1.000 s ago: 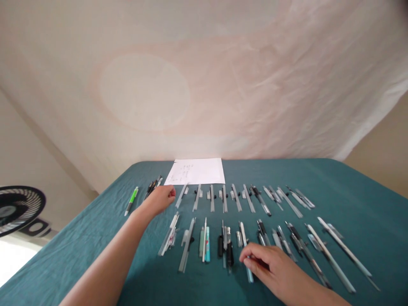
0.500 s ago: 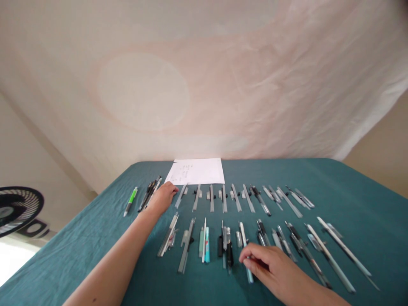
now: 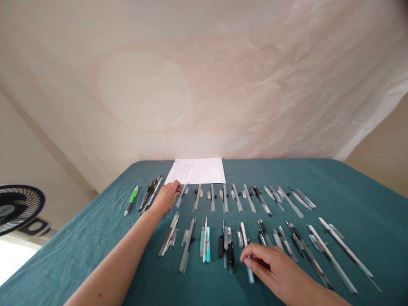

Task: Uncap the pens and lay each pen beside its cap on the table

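My left hand (image 3: 166,198) rests at the left end of the back row, fingers curled together beside a clear pen barrel (image 3: 182,195). Whether its fingertips grip anything is hidden. Over a white pen (image 3: 244,233) in the front row lies my right hand (image 3: 270,265), thumb and index finger bent close together across the barrel. What sits between those fingertips cannot be made out. Just left of it are a black pen with its parts (image 3: 229,248) and a turquoise pen piece (image 3: 208,244).
Two rows of pens taken apart lie on the green cloth (image 3: 95,229). At the far left are a green pen (image 3: 131,199) and several dark and white pens (image 3: 149,193). A written sheet of paper (image 3: 204,170) lies behind. A fan (image 3: 19,208) stands beyond the left edge.
My left hand has shifted slightly to the right and up, near the first pen of the back row. My right hand stays over the same pen.
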{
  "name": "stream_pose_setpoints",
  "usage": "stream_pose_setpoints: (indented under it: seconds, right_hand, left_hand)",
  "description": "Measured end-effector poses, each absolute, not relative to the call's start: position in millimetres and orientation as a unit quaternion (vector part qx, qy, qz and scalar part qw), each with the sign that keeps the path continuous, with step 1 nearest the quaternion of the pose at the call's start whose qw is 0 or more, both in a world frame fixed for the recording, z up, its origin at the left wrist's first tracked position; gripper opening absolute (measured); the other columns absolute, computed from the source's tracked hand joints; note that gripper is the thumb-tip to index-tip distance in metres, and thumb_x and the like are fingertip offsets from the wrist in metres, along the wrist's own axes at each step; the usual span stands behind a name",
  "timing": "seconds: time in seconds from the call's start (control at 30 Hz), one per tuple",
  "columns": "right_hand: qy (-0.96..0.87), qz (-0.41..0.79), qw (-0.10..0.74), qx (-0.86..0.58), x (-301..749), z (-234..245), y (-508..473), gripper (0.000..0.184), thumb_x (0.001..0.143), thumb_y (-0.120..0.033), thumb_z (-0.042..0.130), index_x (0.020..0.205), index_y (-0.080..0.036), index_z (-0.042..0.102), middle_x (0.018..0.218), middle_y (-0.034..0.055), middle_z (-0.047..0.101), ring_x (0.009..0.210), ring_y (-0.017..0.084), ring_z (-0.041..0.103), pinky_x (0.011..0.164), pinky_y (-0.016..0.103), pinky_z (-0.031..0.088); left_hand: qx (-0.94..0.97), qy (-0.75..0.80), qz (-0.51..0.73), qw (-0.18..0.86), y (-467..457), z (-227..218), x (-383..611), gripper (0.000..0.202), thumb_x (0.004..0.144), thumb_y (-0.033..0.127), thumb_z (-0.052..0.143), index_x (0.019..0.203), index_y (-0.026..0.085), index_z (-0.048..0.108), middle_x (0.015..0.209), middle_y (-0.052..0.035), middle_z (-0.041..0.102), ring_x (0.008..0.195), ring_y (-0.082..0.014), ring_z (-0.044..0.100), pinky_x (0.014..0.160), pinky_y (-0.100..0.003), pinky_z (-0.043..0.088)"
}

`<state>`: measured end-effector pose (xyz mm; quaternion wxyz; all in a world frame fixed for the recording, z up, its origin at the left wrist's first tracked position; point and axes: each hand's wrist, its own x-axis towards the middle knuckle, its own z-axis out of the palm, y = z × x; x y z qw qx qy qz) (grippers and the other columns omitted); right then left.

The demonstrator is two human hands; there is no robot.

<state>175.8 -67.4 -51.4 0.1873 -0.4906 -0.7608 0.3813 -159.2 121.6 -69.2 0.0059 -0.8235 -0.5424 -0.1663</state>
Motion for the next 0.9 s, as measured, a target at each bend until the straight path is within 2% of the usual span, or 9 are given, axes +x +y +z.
stream_pose_setpoints:
  seconds: [0.17, 0.27, 0.4, 0.5, 0.6, 0.9]
  right_hand:
    - [-0.762, 0.378, 0.188, -0.491, 175, -53, -67, 0.023, 0.090, -0.036, 0.039, 0.088, -0.023, 0.059, 0.070, -0.0031, 0.058, 0.064, 0.011, 0.053, 0.058, 0.019, 0.034]
    - [-0.762, 0.379, 0.189, -0.490, 175, -54, -67, 0.024, 0.090, -0.036, 0.039, 0.087, -0.023, 0.058, 0.069, -0.0030, 0.058, 0.063, 0.011, 0.053, 0.058, 0.019, 0.034]
    - [-0.762, 0.372, 0.190, -0.495, 178, -54, -68, 0.025, 0.090, -0.038, 0.038, 0.088, -0.023, 0.058, 0.068, -0.0029, 0.057, 0.061, 0.011, 0.052, 0.057, 0.020, 0.033]
    - [-0.764, 0.372, 0.191, -0.491, 178, -54, -67, 0.024, 0.090, -0.038, 0.038, 0.089, -0.023, 0.058, 0.069, -0.0026, 0.058, 0.062, 0.012, 0.052, 0.057, 0.020, 0.033]
    - [-0.764, 0.374, 0.188, -0.492, 177, -53, -67, 0.023, 0.090, -0.037, 0.039, 0.088, -0.023, 0.058, 0.070, -0.0024, 0.058, 0.063, 0.012, 0.052, 0.058, 0.021, 0.033]
    - [-0.762, 0.375, 0.190, -0.492, 178, -56, -68, 0.026, 0.090, -0.040, 0.038, 0.088, -0.024, 0.058, 0.069, -0.0025, 0.056, 0.062, 0.012, 0.051, 0.057, 0.021, 0.033]
  left_hand:
    - [-0.826, -0.537, -0.172, 0.009, 120, -70, -157, 0.021, 0.075, 0.017, 0.050, 0.096, 0.019, 0.052, 0.084, -0.0039, 0.060, 0.085, -0.0197, 0.056, 0.078, -0.029, 0.039]
    - [-0.821, -0.540, -0.184, 0.016, 120, -63, -160, 0.026, 0.077, 0.023, 0.050, 0.102, 0.019, 0.053, 0.091, -0.0046, 0.061, 0.090, -0.0198, 0.056, 0.081, -0.029, 0.039]
    - [-0.745, -0.633, -0.207, 0.049, 122, -44, -184, 0.027, 0.081, 0.032, 0.042, 0.099, 0.020, 0.059, 0.094, -0.0039, 0.065, 0.086, -0.0187, 0.058, 0.076, -0.026, 0.041]
    - [-0.660, -0.735, -0.142, 0.063, 123, -36, -209, 0.030, 0.080, 0.039, 0.041, 0.095, 0.024, 0.063, 0.092, -0.0032, 0.067, 0.085, -0.0214, 0.059, 0.066, -0.025, 0.041]
    - [-0.626, -0.776, -0.051, 0.055, 123, -38, -225, 0.029, 0.077, 0.041, 0.044, 0.087, 0.024, 0.065, 0.090, -0.0050, 0.068, 0.083, -0.0249, 0.060, 0.062, -0.028, 0.041]
    - [-0.623, -0.779, -0.013, 0.075, 121, -49, -214, 0.028, 0.072, 0.038, 0.049, 0.078, 0.017, 0.066, 0.094, -0.0140, 0.067, 0.090, -0.0317, 0.058, 0.073, -0.038, 0.041]
